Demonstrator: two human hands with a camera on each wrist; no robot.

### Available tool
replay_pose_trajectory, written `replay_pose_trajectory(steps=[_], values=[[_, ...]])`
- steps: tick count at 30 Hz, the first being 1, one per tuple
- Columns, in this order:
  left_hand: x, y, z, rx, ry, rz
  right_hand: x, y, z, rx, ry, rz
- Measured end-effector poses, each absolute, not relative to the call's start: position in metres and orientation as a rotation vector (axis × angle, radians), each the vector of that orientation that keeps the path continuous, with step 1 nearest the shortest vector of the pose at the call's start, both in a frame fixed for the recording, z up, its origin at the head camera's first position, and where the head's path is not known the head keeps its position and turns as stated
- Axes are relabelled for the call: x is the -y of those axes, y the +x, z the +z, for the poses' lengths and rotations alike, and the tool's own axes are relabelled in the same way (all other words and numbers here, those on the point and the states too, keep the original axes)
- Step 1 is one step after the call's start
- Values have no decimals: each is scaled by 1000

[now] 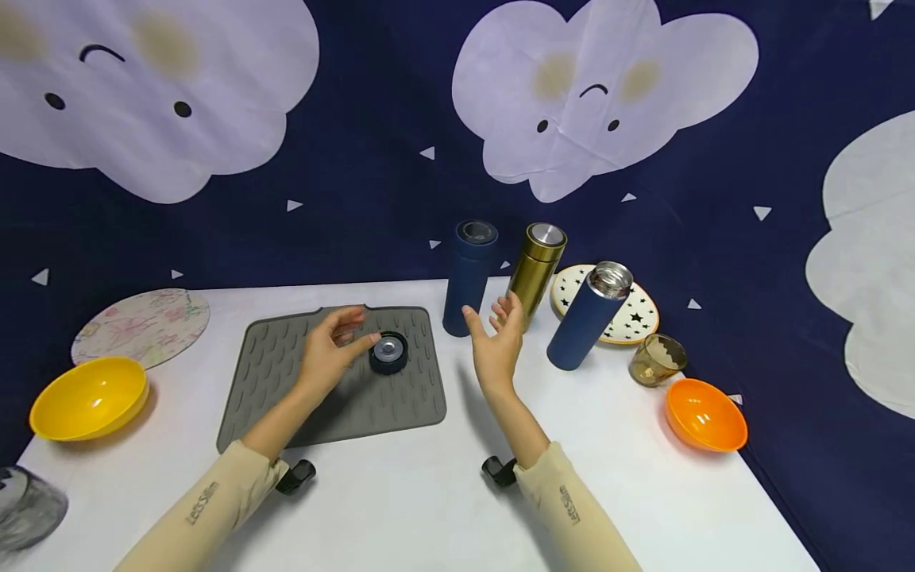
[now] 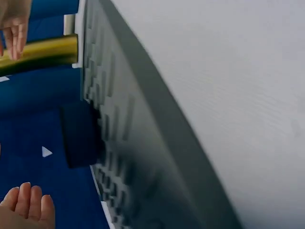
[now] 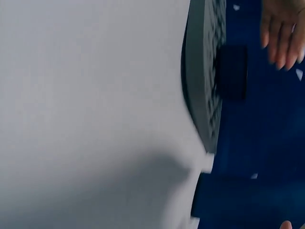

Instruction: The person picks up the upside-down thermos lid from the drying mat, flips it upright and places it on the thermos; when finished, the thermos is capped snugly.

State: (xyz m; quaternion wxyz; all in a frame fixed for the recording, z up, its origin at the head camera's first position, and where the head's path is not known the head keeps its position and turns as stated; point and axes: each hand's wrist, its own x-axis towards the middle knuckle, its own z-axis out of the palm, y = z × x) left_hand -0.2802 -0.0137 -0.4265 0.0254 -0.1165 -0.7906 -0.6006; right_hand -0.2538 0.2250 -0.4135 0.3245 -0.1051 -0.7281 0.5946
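From the head view, my left hand point(image 1: 332, 349) hovers over the grey mat point(image 1: 286, 373), fingers loosely spread and holding nothing, fingertips just beside the dark lid point(image 1: 389, 353) that lies on the mat with its metal centre up. My right hand point(image 1: 496, 338) is raised off the surface point(image 1: 429, 492), palm turned inward, fingers relaxed and empty, near the dark blue flask point(image 1: 467, 278) and the gold flask point(image 1: 536, 268). A third flask, blue with a steel top point(image 1: 589, 316), leans in front of the star plate point(image 1: 639, 318). A glass cup point(image 1: 656, 359) and orange bowl point(image 1: 705, 415) sit to the right; a yellow bowl point(image 1: 89, 397) and a floral round board point(image 1: 143, 324) to the left.

In the left wrist view, the picture is turned sideways: I see the mat point(image 2: 128, 143) edge-on with the lid point(image 2: 78, 133) standing out from it, the gold flask point(image 2: 43, 52) beyond, and fingertips point(image 2: 26, 205) at the bottom edge.

In the right wrist view, also sideways and blurred, the lid point(image 3: 232, 71) sits on the mat point(image 3: 200, 86), with the other hand's straight fingers point(image 3: 281, 33) close above it, not touching.
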Motion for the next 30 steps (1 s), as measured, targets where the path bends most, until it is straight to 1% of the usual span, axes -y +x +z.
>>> replay_pose_trajectory(steps=[8,12,20,30], values=[[9,-287,-445,2691,-388,-1787,-206,-244,-415,1953,-303,1749],[5,-288,-451,2741,-362,-1755,-198,-242,-418,2006,-302,1793],[-4,-293,-458,2817,-393,-1657,-187,-242,-423,2138,-334,1821],[-4,-292,-460,2854,-442,-1504,-178,-242,-430,2228,-305,1888]])
